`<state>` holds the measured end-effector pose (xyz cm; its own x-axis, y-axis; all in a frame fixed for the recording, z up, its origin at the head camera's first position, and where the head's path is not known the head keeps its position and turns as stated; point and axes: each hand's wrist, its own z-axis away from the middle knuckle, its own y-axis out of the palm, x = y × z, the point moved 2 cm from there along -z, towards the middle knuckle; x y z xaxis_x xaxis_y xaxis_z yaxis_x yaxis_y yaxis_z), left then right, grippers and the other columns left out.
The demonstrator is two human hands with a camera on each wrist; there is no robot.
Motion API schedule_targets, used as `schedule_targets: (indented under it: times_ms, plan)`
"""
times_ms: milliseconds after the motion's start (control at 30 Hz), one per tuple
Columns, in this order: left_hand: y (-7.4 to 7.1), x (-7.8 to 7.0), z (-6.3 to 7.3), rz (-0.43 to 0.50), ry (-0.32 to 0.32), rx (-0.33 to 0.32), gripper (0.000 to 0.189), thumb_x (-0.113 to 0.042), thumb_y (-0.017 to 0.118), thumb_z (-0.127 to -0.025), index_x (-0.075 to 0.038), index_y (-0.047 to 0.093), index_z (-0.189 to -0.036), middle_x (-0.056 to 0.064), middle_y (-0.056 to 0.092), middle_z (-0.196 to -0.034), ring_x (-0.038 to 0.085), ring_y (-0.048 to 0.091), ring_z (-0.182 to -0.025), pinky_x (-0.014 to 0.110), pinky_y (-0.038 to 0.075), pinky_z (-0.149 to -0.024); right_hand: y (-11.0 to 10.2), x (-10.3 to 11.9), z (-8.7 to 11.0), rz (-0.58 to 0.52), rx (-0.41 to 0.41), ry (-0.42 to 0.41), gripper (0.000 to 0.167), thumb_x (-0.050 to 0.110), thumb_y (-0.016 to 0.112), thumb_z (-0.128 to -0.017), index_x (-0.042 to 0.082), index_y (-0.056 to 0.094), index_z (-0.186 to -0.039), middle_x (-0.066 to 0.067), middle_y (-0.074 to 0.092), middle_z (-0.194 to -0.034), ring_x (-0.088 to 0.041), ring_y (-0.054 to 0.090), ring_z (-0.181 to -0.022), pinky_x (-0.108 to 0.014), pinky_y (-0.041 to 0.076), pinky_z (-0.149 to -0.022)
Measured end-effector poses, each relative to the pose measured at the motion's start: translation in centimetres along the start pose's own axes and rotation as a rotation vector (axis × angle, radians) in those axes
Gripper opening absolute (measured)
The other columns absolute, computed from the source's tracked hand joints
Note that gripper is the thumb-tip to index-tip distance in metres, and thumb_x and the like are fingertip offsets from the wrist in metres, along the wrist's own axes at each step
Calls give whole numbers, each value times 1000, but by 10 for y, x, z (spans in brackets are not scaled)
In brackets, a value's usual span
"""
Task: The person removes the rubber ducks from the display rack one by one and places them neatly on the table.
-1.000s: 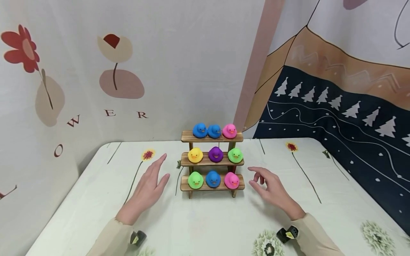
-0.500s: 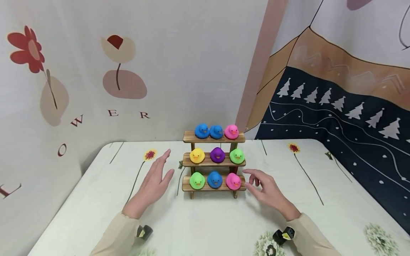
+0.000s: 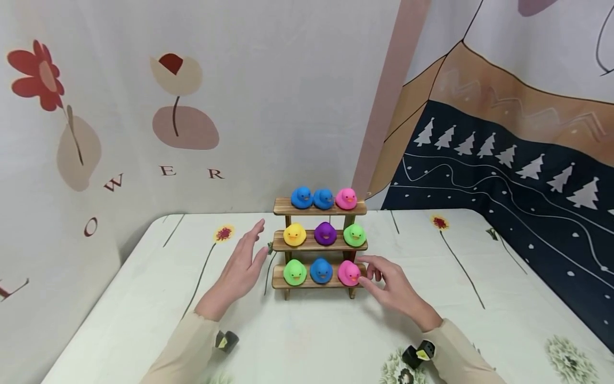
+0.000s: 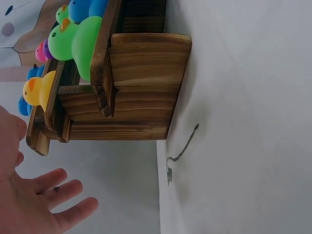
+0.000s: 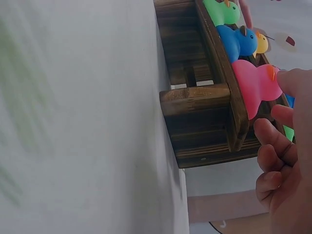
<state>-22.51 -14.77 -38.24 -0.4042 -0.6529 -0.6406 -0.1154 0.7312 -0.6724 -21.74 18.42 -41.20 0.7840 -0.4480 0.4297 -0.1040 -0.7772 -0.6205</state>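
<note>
A three-tier wooden stand holds rubber ducks in three rows. At the right end of its bottom tier sits a pink duck. My right hand reaches in beside this duck, thumb and index finger parted at its right side; in the right wrist view the thumb overlaps its beak. Left of it on the same tier are a blue duck and a green duck. My left hand hovers left of the stand, fingers extended and holding nothing, nearest the green duck and the yellow duck.
The middle tier also bears a purple duck and another green duck. Two blue ducks and a pink duck line the top tier. A flower-printed cloth covers the table, and a printed curtain hangs behind.
My right hand has moved left, from beside the stand to the bottom pink duck. My left hand has drifted right, closer to the stand. The ducks keep their places.
</note>
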Motion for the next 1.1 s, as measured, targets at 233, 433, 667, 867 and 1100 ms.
schedule_targets:
  times_ms: [233, 433, 667, 867, 1100]
  plan:
    - [4, -2, -10, 18, 29, -2, 57, -25, 42, -104, -13, 18, -154, 18, 38, -147, 38, 40, -129, 59, 37, -101, 0, 0, -1, -11, -1, 9, 36, 3, 72, -79, 1, 63, -114, 8, 52, -72, -6, 43, -59, -26, 40, -51]
    - [7, -4, -19, 28, 38, -1, 58, -24, 43, -103, -14, 17, -154, 19, 39, -145, 38, 42, -128, 58, 37, -101, 2, 0, -2, -28, 24, 28, 38, 1, 71, -79, -1, 62, -116, 7, 53, -71, -4, 45, -59, -24, 42, -51]
    - [12, -3, -23, 47, 45, 0, 57, -22, 42, -103, -17, 18, -154, 21, 41, -143, 39, 44, -126, 57, 37, -103, 4, 1, -2, -39, 21, 17, 38, -1, 71, -79, -2, 62, -115, 6, 53, -70, 0, 44, -61, -20, 41, -51]
    - [15, -2, -26, 44, 59, -19, 56, -22, 43, -103, -18, 20, -154, 22, 43, -139, 39, 45, -124, 57, 39, -100, 5, 1, -3, -49, 30, 34, 38, -1, 71, -79, -1, 62, -116, 7, 53, -69, -1, 44, -60, -19, 40, -52]
    - [15, 0, -28, 21, 45, -15, 59, -18, 46, -101, -21, 19, -154, 19, 49, -136, 36, 46, -124, 57, 39, -99, 6, 5, -3, -82, 35, 44, 41, -3, 73, -78, 0, 61, -117, 3, 54, -67, -13, 47, -57, -23, 40, -50]
